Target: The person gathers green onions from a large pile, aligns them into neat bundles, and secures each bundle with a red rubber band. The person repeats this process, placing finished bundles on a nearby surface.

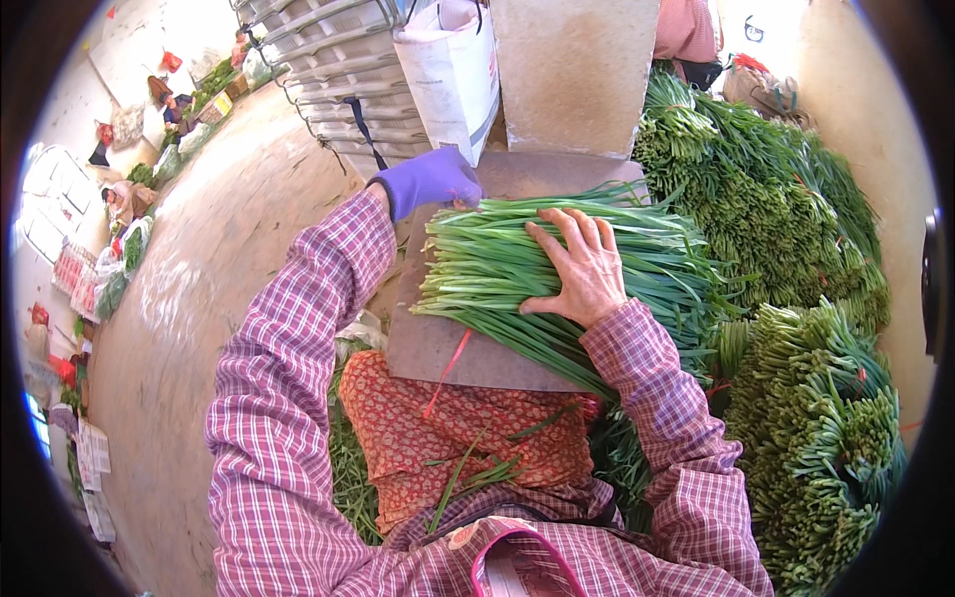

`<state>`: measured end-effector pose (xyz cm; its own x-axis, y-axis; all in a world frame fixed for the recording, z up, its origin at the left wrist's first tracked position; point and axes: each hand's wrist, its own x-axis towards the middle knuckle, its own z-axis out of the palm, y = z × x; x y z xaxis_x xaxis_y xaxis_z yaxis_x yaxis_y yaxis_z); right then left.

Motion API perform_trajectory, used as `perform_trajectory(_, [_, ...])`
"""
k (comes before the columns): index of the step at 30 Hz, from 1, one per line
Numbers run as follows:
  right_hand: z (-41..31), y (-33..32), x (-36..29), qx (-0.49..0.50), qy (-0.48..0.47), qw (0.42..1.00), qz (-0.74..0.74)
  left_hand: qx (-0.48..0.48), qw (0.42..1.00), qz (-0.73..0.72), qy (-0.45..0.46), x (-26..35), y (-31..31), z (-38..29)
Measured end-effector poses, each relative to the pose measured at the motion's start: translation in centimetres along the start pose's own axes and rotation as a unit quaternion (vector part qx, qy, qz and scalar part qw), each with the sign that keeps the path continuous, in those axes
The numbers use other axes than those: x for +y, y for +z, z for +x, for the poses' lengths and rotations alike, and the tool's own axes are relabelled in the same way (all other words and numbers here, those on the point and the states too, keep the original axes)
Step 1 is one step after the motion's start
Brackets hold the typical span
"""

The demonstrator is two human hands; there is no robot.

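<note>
A loose bundle of garlic chives (485, 261) lies across a flat brown board (440, 343) in front of me. Its pale cut ends face left and the green leaves fan out to the right. My right hand (582, 269) is bare and rests on top of the stalks, fingers spread. In a purple glove, my left hand (433, 183) is bent at the bundle's far left corner, by the stalk ends. Its fingertips are partly hidden, so I cannot tell whether they pinch any stalks. A thin red tie (450, 372) hangs over the board's near edge onto a red floral cloth (462, 425) on my lap.
Piled bundles of chives (806, 433) rise along my right, with more (746, 201) behind. Beyond the board stand a pale upright panel (571, 74), a white bag (451, 82) and stacked crates (343, 82). Loose trimmings (351, 463) lie on the floor. People and produce line the far left wall.
</note>
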<state>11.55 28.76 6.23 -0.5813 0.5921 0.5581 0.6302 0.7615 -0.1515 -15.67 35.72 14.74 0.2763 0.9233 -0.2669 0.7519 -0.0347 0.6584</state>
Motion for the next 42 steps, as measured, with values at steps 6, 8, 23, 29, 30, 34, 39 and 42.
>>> perform_trajectory(6, [1.4,-1.7,-0.5,-0.006,-0.028,0.999,-0.016,0.000,1.000,0.023,0.018,-2.2,0.4,-0.7])
perform_trajectory(8, [1.5,-2.0,-0.8,0.009,-0.030,0.999,-0.019,0.004,1.000,0.025,0.017,-1.8,0.8,-0.8])
perform_trajectory(23, [3.1,2.1,1.8,-0.138,0.003,0.989,0.059,0.217,0.975,-0.055,0.011,-6.3,0.5,-6.1])
perform_trajectory(29, [3.1,2.0,1.9,-0.145,0.013,0.988,0.051,0.194,0.972,-0.128,-0.035,-8.0,5.6,-10.0])
perform_trajectory(30, [3.2,1.9,1.7,-0.150,0.014,0.987,0.051,0.191,0.973,-0.117,-0.049,-7.6,5.8,-9.8])
perform_trajectory(34, [3.2,2.0,1.6,-0.146,0.011,0.988,0.052,0.205,0.967,-0.149,-0.037,-7.6,6.2,-9.4])
perform_trajectory(39, [3.3,2.0,1.5,-0.146,0.014,0.988,0.054,0.349,0.937,0.005,-0.031,-12.5,4.7,-11.2])
perform_trajectory(42, [3.3,2.1,1.6,-0.150,0.014,0.987,0.054,0.356,0.909,0.084,-0.200,-15.0,2.1,-13.8])
